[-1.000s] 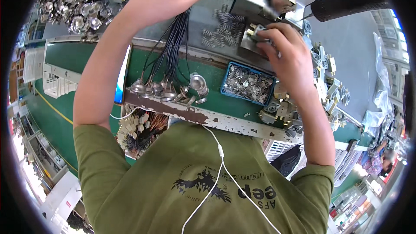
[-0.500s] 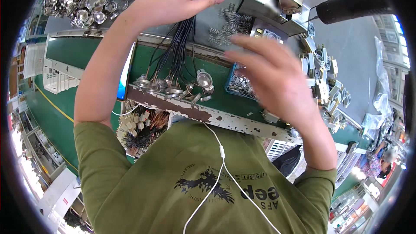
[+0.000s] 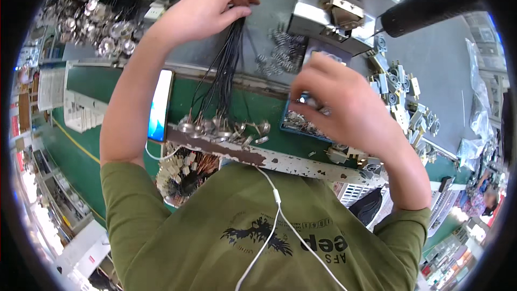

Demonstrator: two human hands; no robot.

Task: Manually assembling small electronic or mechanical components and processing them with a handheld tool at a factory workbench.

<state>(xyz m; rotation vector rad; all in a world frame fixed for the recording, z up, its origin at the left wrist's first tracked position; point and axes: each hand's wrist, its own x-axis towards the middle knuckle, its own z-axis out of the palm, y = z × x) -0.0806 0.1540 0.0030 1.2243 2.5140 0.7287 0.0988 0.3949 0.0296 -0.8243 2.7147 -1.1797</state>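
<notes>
My left hand point(image 3: 207, 13) is curled around a bundle of black wires point(image 3: 226, 70), thumb and fingers on either side. The wires hang over the table edge and end in round silver metal caps point(image 3: 218, 131). Over a blue tray point(image 3: 304, 132) of small metal pieces, my right hand point(image 3: 350, 102) has its fingers bent in toward the thumb. Silvery bits show between those fingers; whether they are gripped or lie in the tray is unclear. Loose coil springs point(image 3: 285, 51) lie on the grey tabletop between my hands.
A metal fixture point(image 3: 344, 13) stands beyond my right hand, with a black tool point(image 3: 425, 11) pointing at it. White and metal assemblies point(image 3: 396, 83) crowd the right side. Capped wires point(image 3: 99, 24) heap at the far left. A phone point(image 3: 160, 108) stands by my left arm.
My right hand has drawn in over the blue tray, its fingers now curled rather than stretched. The left hand has shifted slightly left and down along the wires.
</notes>
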